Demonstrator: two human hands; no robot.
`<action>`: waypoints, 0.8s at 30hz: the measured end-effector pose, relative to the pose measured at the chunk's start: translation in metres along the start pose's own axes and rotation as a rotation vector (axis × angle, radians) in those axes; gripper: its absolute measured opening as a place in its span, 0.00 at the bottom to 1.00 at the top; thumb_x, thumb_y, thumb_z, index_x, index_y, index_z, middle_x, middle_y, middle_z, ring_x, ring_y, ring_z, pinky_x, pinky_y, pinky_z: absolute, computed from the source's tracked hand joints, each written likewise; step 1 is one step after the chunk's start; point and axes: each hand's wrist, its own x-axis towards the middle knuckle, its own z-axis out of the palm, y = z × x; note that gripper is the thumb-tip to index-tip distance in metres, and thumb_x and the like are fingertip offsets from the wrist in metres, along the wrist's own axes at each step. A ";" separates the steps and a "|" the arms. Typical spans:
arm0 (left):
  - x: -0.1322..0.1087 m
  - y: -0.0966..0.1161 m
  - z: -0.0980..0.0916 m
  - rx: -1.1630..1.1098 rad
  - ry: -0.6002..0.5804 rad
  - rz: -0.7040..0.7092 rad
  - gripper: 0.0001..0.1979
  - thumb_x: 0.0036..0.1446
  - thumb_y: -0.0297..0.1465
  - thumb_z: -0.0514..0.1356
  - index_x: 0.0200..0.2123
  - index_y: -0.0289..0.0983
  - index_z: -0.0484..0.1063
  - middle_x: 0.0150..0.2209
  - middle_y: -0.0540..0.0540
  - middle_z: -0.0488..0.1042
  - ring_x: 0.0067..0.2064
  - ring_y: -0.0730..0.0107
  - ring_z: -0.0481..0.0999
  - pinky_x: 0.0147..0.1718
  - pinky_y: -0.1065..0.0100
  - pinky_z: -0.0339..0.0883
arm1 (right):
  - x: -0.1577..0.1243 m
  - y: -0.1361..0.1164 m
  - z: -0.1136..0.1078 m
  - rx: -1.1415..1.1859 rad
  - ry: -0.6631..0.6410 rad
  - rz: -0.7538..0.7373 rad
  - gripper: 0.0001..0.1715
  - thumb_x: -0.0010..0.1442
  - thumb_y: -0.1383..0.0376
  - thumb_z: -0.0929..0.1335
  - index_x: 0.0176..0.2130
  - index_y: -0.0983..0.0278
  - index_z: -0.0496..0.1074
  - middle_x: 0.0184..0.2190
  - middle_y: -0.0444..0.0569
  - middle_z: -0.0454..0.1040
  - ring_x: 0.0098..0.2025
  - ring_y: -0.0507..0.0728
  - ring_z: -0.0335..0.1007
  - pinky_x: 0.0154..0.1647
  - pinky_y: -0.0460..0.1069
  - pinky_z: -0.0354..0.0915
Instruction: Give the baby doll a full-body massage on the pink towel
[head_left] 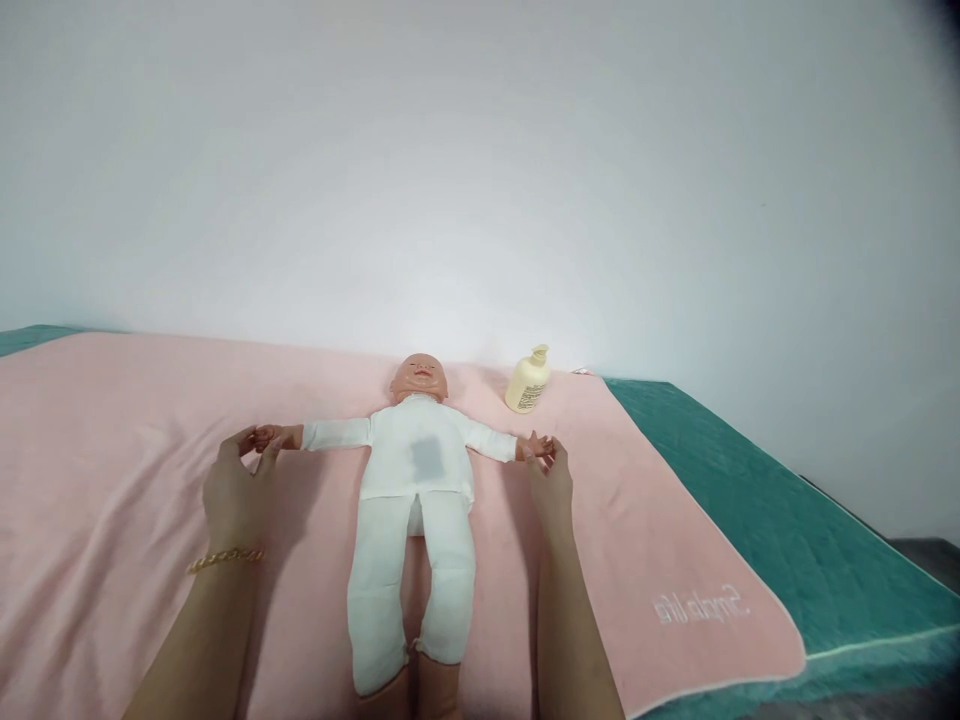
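A baby doll (416, 470) in white clothes lies on its back on a pink towel (112, 480), arms stretched out to both sides. My left hand (236, 490) pinches the doll's hand at the left, fingers closed on it. A gold bracelet circles that wrist. My right hand (549, 475) grips the doll's other hand at the right, fingers closed round it. The doll's head points toward the wall and its feet toward me.
A cream pump bottle (528, 380) stands on the towel right of the doll's head. The towel covers a green mattress (787, 530) whose right edge drops to a dark floor. A plain white wall rises behind.
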 end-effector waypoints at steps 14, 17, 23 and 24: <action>-0.070 0.081 0.037 -0.164 -0.012 0.818 0.19 0.57 0.23 0.64 0.51 0.37 0.70 0.42 0.44 0.80 0.42 0.65 0.80 0.44 0.65 0.75 | -0.057 -0.054 0.034 0.230 -0.191 -0.710 0.19 0.62 0.69 0.67 0.53 0.57 0.72 0.46 0.50 0.78 0.50 0.58 0.75 0.53 0.58 0.71; -0.072 0.081 0.042 -0.139 -0.100 0.940 0.21 0.58 0.21 0.61 0.55 0.37 0.66 0.44 0.42 0.79 0.44 0.65 0.80 0.44 0.65 0.76 | -0.061 -0.058 0.039 0.233 -0.250 -0.883 0.22 0.62 0.71 0.68 0.54 0.55 0.70 0.44 0.47 0.80 0.48 0.57 0.76 0.55 0.57 0.71; -0.071 0.079 0.045 -0.099 -0.205 0.979 0.23 0.61 0.20 0.56 0.58 0.37 0.62 0.48 0.40 0.78 0.48 0.64 0.79 0.46 0.64 0.76 | -0.063 -0.063 0.044 0.215 -0.297 -1.000 0.25 0.63 0.73 0.67 0.57 0.56 0.69 0.44 0.48 0.79 0.47 0.56 0.77 0.56 0.57 0.72; -0.071 0.079 0.046 -0.098 -0.213 0.977 0.22 0.60 0.20 0.56 0.58 0.37 0.62 0.48 0.40 0.78 0.48 0.64 0.79 0.47 0.64 0.76 | -0.063 -0.063 0.044 0.211 -0.309 -1.014 0.25 0.63 0.73 0.66 0.57 0.56 0.69 0.44 0.49 0.79 0.47 0.55 0.77 0.56 0.57 0.72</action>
